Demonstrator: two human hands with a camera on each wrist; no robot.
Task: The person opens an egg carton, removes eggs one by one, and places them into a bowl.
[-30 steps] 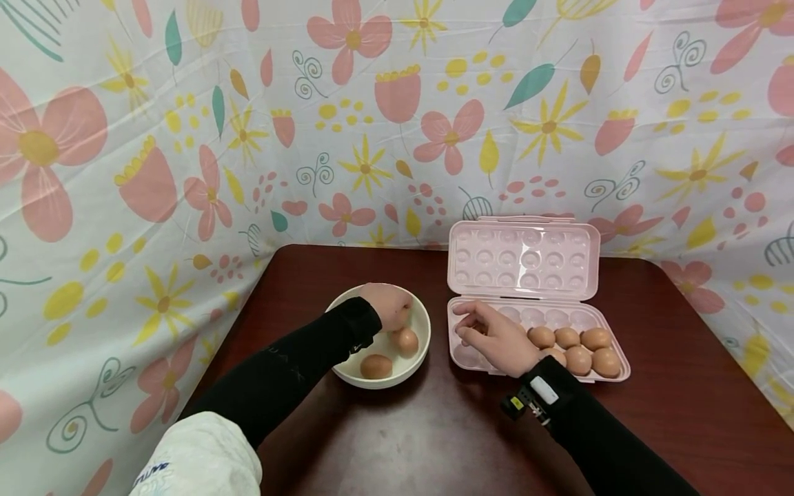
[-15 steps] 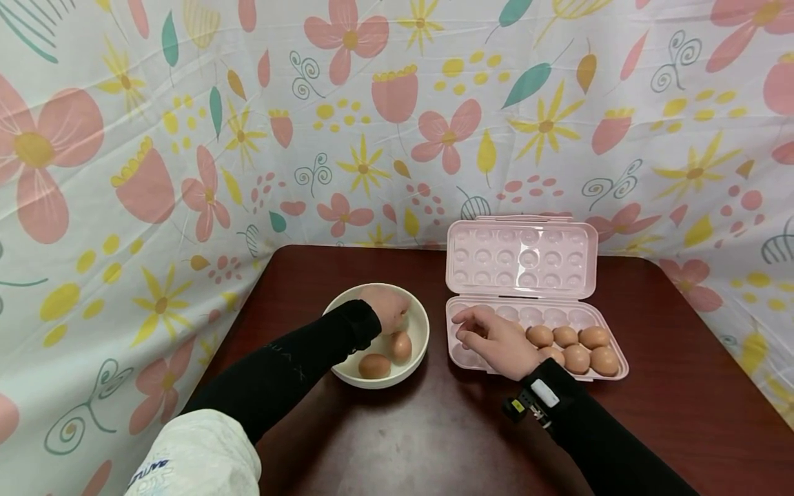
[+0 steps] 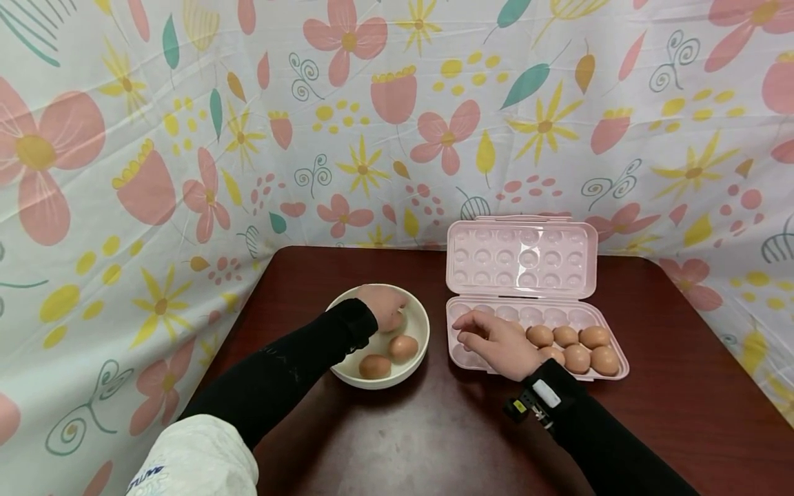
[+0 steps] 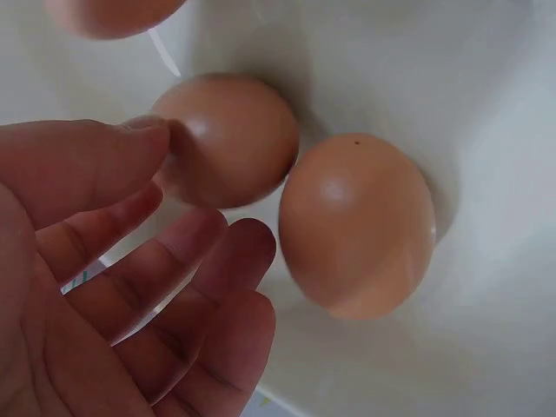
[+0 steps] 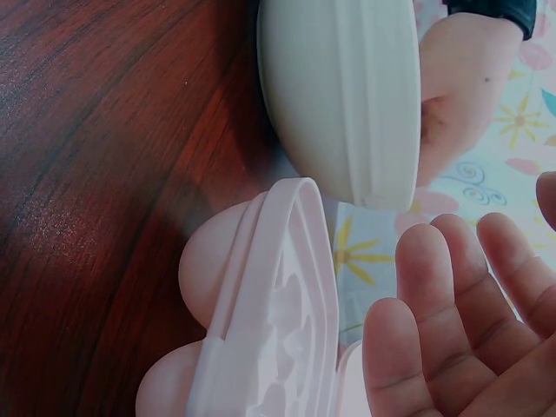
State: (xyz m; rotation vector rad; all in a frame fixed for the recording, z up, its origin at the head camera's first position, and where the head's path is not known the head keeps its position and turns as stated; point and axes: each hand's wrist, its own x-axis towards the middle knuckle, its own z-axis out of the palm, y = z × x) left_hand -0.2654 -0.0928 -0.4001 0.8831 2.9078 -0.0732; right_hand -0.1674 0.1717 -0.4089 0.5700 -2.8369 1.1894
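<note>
My left hand (image 3: 381, 306) reaches into a cream bowl (image 3: 424, 337) that holds brown eggs. In the left wrist view, the thumb tip overlaps the edge of one egg (image 4: 230, 139), and the loosely bent fingers (image 4: 234, 347) lie beside it. A second egg (image 4: 356, 226) rests against that one, and a third egg (image 4: 113, 13) shows at the top edge. Over the left half of a pink egg box (image 3: 459, 355) hovers my right hand (image 3: 499, 342), fingers relaxed and holding nothing. Several eggs (image 3: 577, 358) fill the box's right side; the hand hides part of the cups.
The box's lid (image 3: 521, 258) stands upright behind its base. Both containers stand on a dark red-brown table (image 3: 384, 441). Behind and to the left hangs a floral cloth (image 3: 397, 151). In the right wrist view, the bowl's side (image 5: 347, 95) rises beyond the box.
My left hand has drawn slightly left within the bowl. The egg beside it has rolled and turned, and another egg now shows under the hand. My right hand has stayed nearly still.
</note>
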